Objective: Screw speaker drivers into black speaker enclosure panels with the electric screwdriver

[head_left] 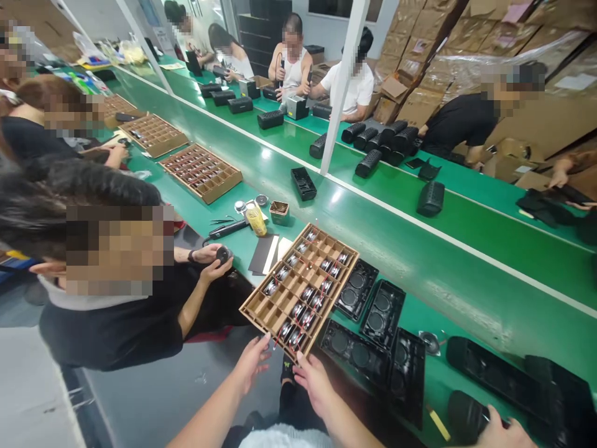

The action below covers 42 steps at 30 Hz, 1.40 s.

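A brown cardboard compartment tray (298, 292) is at the middle of the view, tilted across the edge of a green conveyor belt (410, 280). Its cells hold several round metal speaker drivers with red wires. My left hand (252, 364) has its fingers on the near edge of the tray. My right hand (314, 382) grips the tray's near corner from the other side, thumb on the rim. Black speaker housings (368, 323) lie on the belt just beyond my right hand.
A seated co-worker's hands (217, 264) hold a round black part left of the tray. Nearby are a black hot-glue tool (228, 230) and a yellow bottle (256, 221). More trays (200, 172) line the belt. Another hand (506, 434) rests on a black speaker at bottom right. A white post (338, 87) rises beyond the belt.
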Available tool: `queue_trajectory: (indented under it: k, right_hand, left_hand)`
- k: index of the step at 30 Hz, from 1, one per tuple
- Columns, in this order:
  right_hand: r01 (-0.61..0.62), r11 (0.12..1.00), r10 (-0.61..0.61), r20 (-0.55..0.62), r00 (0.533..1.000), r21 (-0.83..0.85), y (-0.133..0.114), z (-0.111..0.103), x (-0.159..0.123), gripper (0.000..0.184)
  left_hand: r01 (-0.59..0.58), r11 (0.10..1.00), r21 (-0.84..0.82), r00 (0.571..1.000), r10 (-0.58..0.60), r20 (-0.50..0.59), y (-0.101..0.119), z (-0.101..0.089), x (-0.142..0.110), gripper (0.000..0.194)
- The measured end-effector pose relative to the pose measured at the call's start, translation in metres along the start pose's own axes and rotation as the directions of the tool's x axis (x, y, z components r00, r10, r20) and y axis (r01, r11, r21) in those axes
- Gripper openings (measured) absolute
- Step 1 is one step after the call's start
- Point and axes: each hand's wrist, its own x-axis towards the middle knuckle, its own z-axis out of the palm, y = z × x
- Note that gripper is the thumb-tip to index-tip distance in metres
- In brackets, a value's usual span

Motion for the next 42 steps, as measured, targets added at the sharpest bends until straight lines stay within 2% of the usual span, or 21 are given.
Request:
queue_trajectory:
  k: [7, 13, 17, 22, 25, 27, 30, 32, 35, 38, 42]
  right_hand:
    - [0.011, 0.995, -0.016, -0.05, 0.999, -0.096, -0.002, 0.011, 0.001, 0.04]
    - [-0.025, 0.949, -0.008, -0.103, 0.995, -0.315, -0.017, 0.02, -0.005, 0.039]
    - [-0.027, 0.849, -0.028, -0.097, 0.995, -0.528, -0.033, 0.011, -0.013, 0.038]
    - [0.116, 0.609, -0.193, -0.006, 0.981, -0.785, -0.059, -0.006, -0.039, 0.027]
    - [0.23, 0.478, -0.322, 0.074, 0.944, -0.848, -0.088, -0.007, -0.048, 0.027]
    - [0.274, 0.396, -0.432, 0.085, 0.898, -0.876, -0.117, -0.008, -0.043, 0.028]
    - [0.277, 0.27, -0.597, 0.065, 0.799, -0.922, -0.178, -0.016, -0.022, 0.032]
    - [0.274, 0.171, -0.664, 0.095, 0.742, -0.946, -0.223, -0.023, -0.001, 0.034]
    - [0.278, 0.01, -0.682, 0.197, 0.704, -0.96, -0.277, -0.026, 0.031, 0.033]
    - [0.256, -0.11, -0.664, 0.263, 0.7, -0.96, -0.3, -0.021, 0.059, 0.033]
    - [0.199, -0.188, -0.668, 0.274, 0.692, -0.962, -0.307, -0.02, 0.084, 0.032]
  left_hand:
    - [-0.012, 0.999, 0.041, 0.997, 0.008, 0.081, 0.019, 0.009, 0.02, 0.037]
    - [-0.036, 0.993, 0.108, 0.999, 0.037, -0.002, 0.019, 0.015, 0.027, 0.036]
    - [-0.047, 0.991, 0.126, 0.999, 0.048, -0.012, 0.018, 0.021, 0.031, 0.036]
    - [-0.038, 0.992, 0.119, 0.999, 0.038, 0.005, 0.005, 0.014, 0.023, 0.039]
    - [-0.011, 0.995, 0.097, 0.998, 0.006, 0.056, -0.008, 0.01, 0.011, 0.042]
    - [0.011, 0.997, 0.075, 0.996, -0.018, 0.086, -0.015, 0.011, 0.006, 0.043]
    - [0.025, 0.999, 0.033, 0.992, -0.028, 0.119, -0.023, 0.015, 0.005, 0.043]
    - [0.021, 1.0, 0.004, 0.991, -0.021, 0.134, -0.025, 0.019, 0.008, 0.042]
    - [-0.003, 0.999, -0.032, 0.99, 0.007, 0.14, -0.025, 0.022, 0.014, 0.04]
    - [-0.027, 0.998, -0.057, 0.991, 0.034, 0.133, -0.025, 0.023, 0.017, 0.038]
    - [-0.043, 0.996, -0.076, 0.993, 0.051, 0.108, -0.027, 0.027, 0.015, 0.038]
